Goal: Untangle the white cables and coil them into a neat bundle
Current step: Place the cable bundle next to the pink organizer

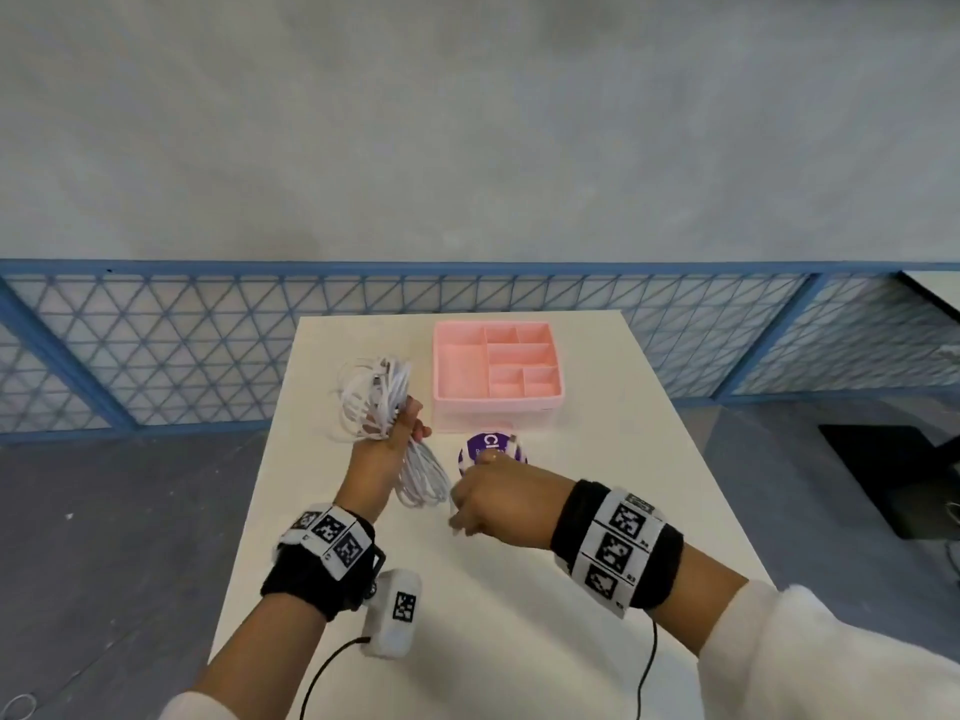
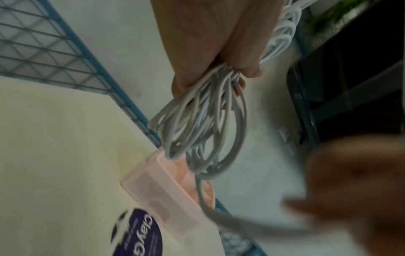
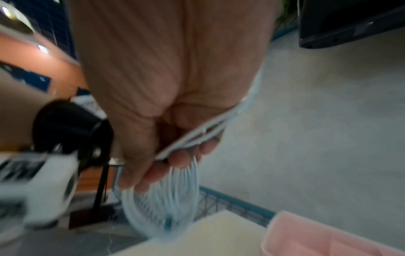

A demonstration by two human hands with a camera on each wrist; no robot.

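Note:
A bundle of white cables (image 1: 371,397) is coiled in loops, and my left hand (image 1: 408,423) grips it round the middle, above the left part of the table. Loops stick out above the fist and hang below it (image 1: 423,475). In the left wrist view the loops (image 2: 201,129) dangle from the curled fingers (image 2: 249,69), and one strand (image 2: 206,199) runs off to my blurred right hand (image 2: 350,190). My right hand (image 1: 467,511) is just right of the lower loops. Its fingers (image 3: 181,159) curl round a white cable strand (image 3: 197,136), with the coil's loops (image 3: 162,199) beyond.
A pink compartment tray (image 1: 498,402) stands at the back of the cream table (image 1: 519,615). A round purple-labelled tub (image 1: 493,444) sits in front of it, partly behind my right hand. A blue mesh fence (image 1: 156,345) runs behind the table.

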